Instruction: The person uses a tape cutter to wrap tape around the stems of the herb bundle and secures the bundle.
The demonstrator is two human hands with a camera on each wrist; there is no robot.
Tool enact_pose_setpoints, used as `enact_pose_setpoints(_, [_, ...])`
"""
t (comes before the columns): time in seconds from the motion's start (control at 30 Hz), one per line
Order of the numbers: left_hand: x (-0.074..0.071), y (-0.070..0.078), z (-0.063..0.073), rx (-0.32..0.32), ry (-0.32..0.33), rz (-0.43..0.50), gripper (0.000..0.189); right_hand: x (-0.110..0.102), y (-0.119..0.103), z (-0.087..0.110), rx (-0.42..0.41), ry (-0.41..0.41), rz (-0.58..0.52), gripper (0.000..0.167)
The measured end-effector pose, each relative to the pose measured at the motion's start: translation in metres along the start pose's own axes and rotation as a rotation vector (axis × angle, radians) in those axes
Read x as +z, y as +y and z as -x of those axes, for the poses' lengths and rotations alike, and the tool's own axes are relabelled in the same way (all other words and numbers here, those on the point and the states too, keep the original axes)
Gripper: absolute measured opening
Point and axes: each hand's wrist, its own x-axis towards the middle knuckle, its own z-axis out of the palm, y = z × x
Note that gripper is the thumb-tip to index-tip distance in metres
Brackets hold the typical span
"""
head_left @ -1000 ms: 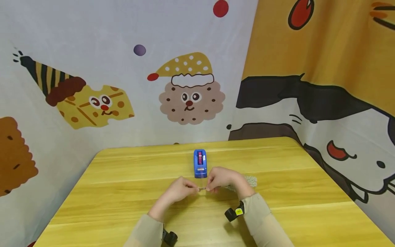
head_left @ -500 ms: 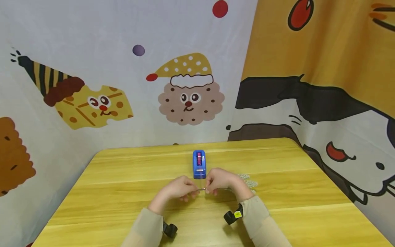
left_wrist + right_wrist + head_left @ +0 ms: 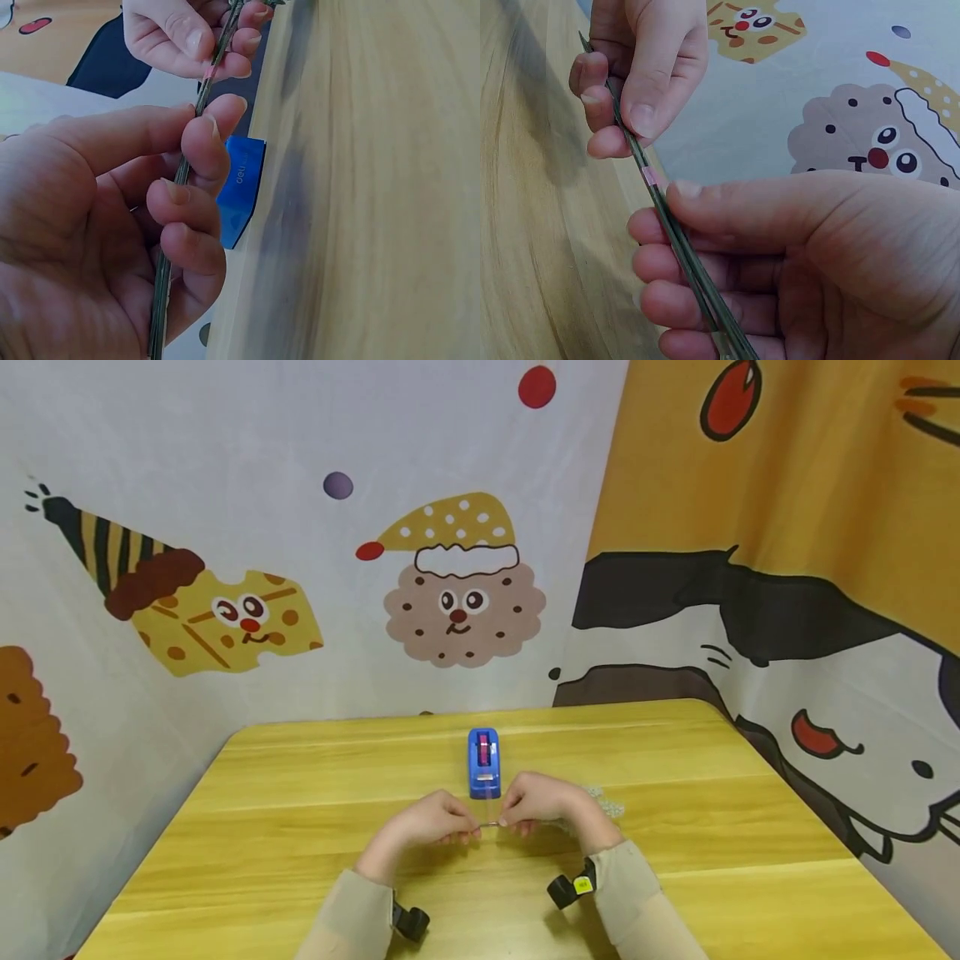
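A thin bundle of green stems [image 3: 182,171] runs through both hands above the table. My left hand [image 3: 429,818] pinches it between thumb and fingers on one side. On the other side my right hand [image 3: 542,797] holds it the same way, a short gap apart. In that gap a pinkish band of tape [image 3: 650,176] wraps the stems. Small pale flower heads [image 3: 611,808] at the bundle's end show past the right wrist, partly hidden by it. Just beyond the hands stands a blue tape dispenser [image 3: 484,783], with a faint clear strip reaching from it towards the stems.
The wooden table [image 3: 300,777] spreads around both hands. Behind it hangs a cartoon-printed cloth [image 3: 247,460]. Black wrist cameras are strapped at both beige sleeves [image 3: 633,893].
Both hands stay in nearly the same place in front of the dispenser. The fingers have shifted on the stems, and the flower heads show a different outline, as if the bundle turned.
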Motion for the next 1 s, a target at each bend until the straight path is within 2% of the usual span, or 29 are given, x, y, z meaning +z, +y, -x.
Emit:
enact_pose_setpoints(0.47, [-0.0002,0.0064,0.0003,0.035,0.108,-0.075,0.016,-0.0001,-0.0048,-0.0012,-0.028,0.047,0.129,0.012])
enact_pose_setpoints(1.0, [0.0034,-0.0019,-0.0046,0.025,0.155,-0.05,0.011,0.0034,-0.0034,-0.0043,-0.037,0.082,0.214,0.019])
